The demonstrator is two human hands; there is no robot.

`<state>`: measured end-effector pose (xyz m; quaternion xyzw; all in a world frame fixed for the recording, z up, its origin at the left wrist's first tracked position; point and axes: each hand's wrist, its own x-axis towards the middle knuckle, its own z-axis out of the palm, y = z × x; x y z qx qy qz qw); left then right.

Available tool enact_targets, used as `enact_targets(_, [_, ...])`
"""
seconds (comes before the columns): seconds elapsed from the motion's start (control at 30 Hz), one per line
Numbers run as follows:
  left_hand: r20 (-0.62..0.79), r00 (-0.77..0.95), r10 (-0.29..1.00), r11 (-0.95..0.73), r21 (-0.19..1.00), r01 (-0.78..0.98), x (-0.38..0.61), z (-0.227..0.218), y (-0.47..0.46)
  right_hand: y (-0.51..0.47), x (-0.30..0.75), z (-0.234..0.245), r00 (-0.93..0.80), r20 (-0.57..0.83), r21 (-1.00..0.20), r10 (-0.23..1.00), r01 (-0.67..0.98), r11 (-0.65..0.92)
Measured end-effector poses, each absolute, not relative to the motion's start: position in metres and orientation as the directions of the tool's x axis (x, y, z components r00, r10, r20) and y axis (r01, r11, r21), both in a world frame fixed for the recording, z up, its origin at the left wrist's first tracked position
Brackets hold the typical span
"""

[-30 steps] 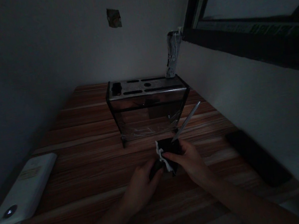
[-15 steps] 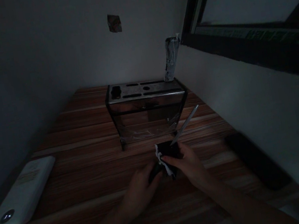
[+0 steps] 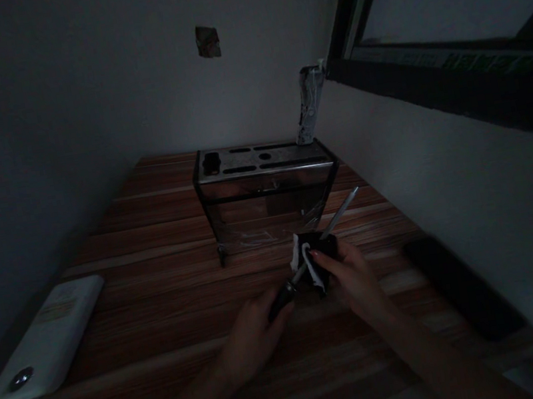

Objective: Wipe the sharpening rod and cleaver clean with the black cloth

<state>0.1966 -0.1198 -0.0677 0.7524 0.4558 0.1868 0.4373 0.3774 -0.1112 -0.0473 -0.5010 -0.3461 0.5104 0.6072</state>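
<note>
I see the right hand [image 3: 360, 279] has slid its pinched black cloth [image 3: 312, 240] up the metal rod [image 3: 342, 212], over the table [image 3: 160, 297], so it shows bare by the handle [image 3: 279, 303] the left hand [image 3: 251, 331] grips

Likely a home, perhaps a kitchen corner. A slotted rack [image 3: 284, 155] stands on a wood-grain table [image 3: 160, 297] by a wall [image 3: 163, 94].

Both forearms [image 3: 421, 343] converge forward, left grip [image 3: 259, 329] curled tight, right grip [image 3: 354, 273] pinched, thumb [image 3: 326, 263] pointing leftward.
</note>
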Motion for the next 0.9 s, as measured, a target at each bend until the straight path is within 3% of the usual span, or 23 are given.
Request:
enact_targets(0.23, [-0.093, 0.534, 0.840, -0.229, 0.832, 0.506, 0.197, -0.062, -0.121, -0.098, 0.398, -0.036, 0.412, -0.114, -0.910, 0.904, -0.409, 0.072])
enact_targets(0.5, [-0.098, 0.561, 0.822, -0.279, 0.790, 0.546, 0.196, -0.065, -0.122, -0.087, 0.424, -0.034, 0.613, -0.069, -0.873, 0.787, -0.420, 0.250])
enact_targets(0.9, [-0.060, 0.597, 0.800, -0.339, 0.776, 0.532, 0.196, -0.063, -0.123, -0.085, 0.439, -0.027, 0.665, 0.004, -0.865, 0.747, -0.373, 0.337])
